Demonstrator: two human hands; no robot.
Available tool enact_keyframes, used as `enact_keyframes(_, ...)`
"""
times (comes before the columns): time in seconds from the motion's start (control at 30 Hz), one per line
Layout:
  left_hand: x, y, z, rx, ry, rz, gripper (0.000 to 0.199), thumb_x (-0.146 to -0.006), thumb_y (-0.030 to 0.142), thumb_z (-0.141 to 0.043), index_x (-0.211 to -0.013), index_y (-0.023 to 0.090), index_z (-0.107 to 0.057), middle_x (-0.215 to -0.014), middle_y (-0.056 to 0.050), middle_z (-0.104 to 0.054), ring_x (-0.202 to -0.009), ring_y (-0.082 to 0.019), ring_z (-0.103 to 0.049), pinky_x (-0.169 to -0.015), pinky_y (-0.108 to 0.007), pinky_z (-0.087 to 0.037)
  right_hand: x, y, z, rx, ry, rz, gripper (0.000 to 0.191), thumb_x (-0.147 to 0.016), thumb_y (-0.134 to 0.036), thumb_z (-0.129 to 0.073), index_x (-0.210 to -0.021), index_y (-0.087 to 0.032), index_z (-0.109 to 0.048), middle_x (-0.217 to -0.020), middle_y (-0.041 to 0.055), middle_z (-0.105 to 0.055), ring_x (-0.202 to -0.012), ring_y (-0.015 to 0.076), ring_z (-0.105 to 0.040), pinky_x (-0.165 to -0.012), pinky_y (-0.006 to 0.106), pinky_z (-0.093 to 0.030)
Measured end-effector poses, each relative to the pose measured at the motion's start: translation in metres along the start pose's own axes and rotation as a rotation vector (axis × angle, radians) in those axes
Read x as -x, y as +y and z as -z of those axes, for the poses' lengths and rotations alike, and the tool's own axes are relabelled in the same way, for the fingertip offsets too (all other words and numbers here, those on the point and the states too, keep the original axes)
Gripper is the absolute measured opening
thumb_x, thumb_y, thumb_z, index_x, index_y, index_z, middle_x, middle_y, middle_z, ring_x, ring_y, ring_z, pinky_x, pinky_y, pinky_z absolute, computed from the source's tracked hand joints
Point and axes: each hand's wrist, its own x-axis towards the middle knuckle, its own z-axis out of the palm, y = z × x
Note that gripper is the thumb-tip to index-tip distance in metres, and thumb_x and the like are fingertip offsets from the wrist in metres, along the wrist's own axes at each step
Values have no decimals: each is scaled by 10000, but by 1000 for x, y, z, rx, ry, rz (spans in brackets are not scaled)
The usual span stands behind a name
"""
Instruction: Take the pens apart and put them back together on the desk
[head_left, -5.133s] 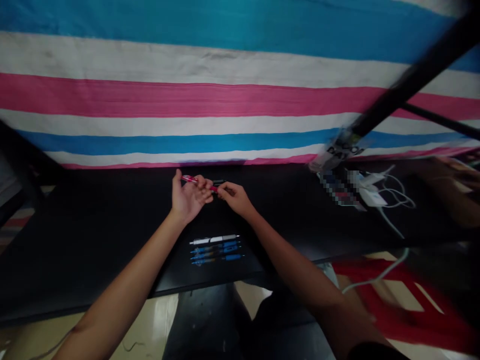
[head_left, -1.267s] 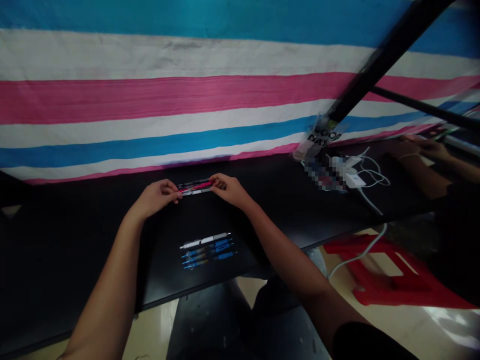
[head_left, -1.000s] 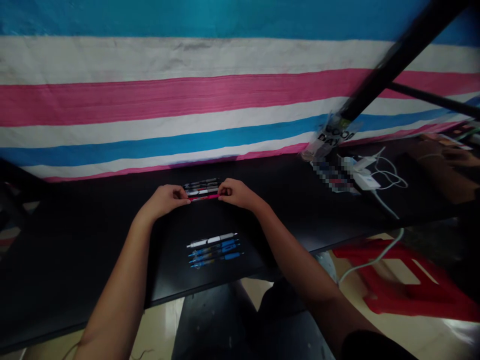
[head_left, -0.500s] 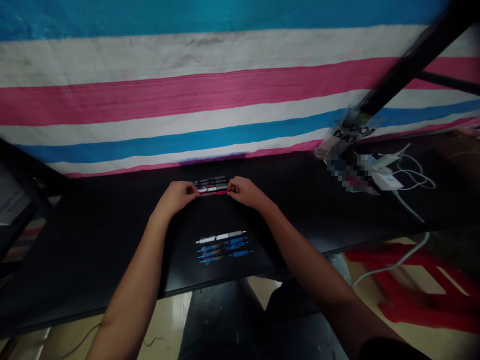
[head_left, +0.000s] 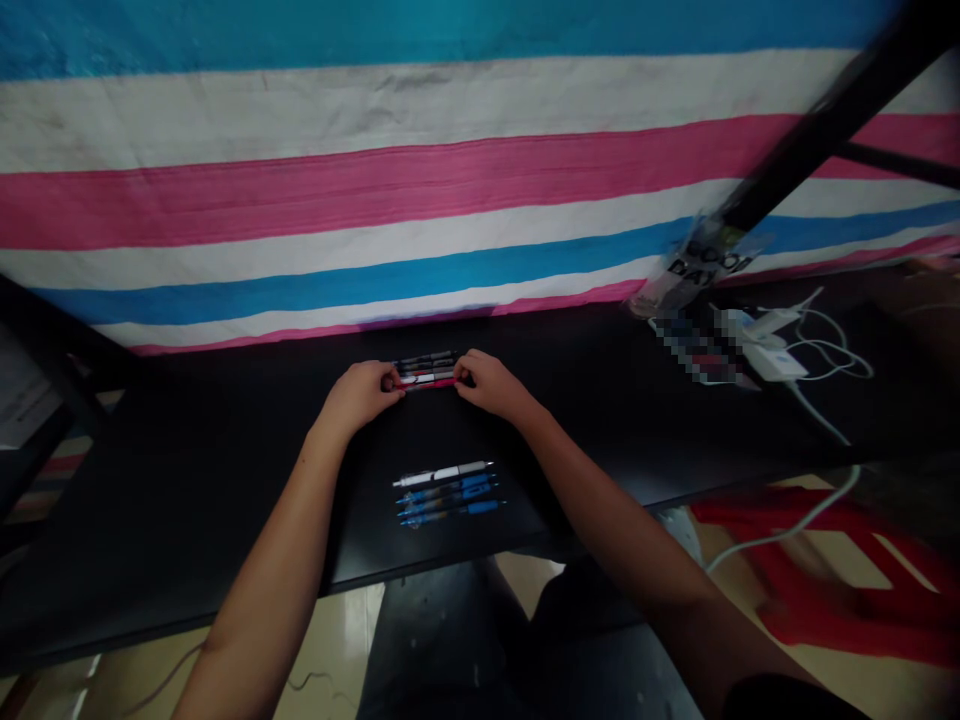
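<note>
My left hand (head_left: pixel 366 392) and my right hand (head_left: pixel 491 382) are at opposite ends of a row of pens near the back of the black table. Fingers of both hands are curled in, gripping the ends of the red pen (head_left: pixel 444 383) on the row's near side. A white pen (head_left: pixel 417 379) lies right against it, and dark pens (head_left: pixel 426 358) lie behind. My fingers hide the tips on both sides. Closer to me, a white pen with a grey end (head_left: pixel 448 473) lies parallel to blue pens (head_left: pixel 471 509).
The black table (head_left: pixel 225 480) meets a striped sheet (head_left: pixel 420 210) at the back. To the right stand a clear plastic bag (head_left: pixel 694 270) and a white power adapter (head_left: pixel 772 360) with cables. A red stool (head_left: pixel 817 570) is below the front edge.
My left hand has shifted very slightly to the right along the pens. My right hand stays at the other end, and the nearer pens lie as before.
</note>
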Motion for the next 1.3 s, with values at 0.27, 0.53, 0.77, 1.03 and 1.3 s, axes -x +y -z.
enact_keyframes(0.27, 2, 2, -1, 30, 62, -26, 21, -740, 208, -698, -752, 203, -682, -729, -30, -629, -668, -183, -544, -629, -283, -359, -1, -1, -1, -33, 48, -23, 82, -819, -116, -660, -824, -183, -613, -870, 24, -567, -747, 154, -527, -691, 277, -395)
enact_keyframes(0.53, 9, 34, -8, 449, -244, -48, 263, -749, 425, -793, -821, 178, -740, -713, -26, -669, -672, -177, -590, -635, -285, -437, -1, -2, 9, -61, 183, 4, 47, -866, -151, -604, -864, -185, -637, -812, 28, -569, -723, 168, -515, -702, 302, -405)
enact_keyframes(0.77, 21, 65, -27, 334, -589, -307, 236, -736, 386, -828, -857, 193, -768, -869, -47, -704, -822, -202, -633, -709, -290, -457, -2, -3, 9, -86, 179, 5, 72, -883, -173, -578, -876, -186, -648, -790, 24, -576, -706, 166, -515, -692, 302, -406)
enact_keyframes(1.03, 17, 55, -26, 183, -493, -287, 164, -835, 329, -704, -856, 176, -759, -839, -52, -672, -759, -190, -603, -682, -286, -429, -2, -6, 10, -98, 198, 3, 92, -887, -169, -569, -841, -182, -648, -750, 15, -555, -677, 157, -505, -667, 295, -388)
enact_keyframes(1.3, 13, 49, -24, 6, -433, -221, 106, -838, 271, -700, -842, 166, -688, -837, -49, -671, -767, -200, -606, -674, -281, -407, -3, -6, 10, -155, 207, -26, 176, -916, -265, -572, -806, -162, -662, -711, 13, -612, -641, 137, -535, -625, 267, -374)
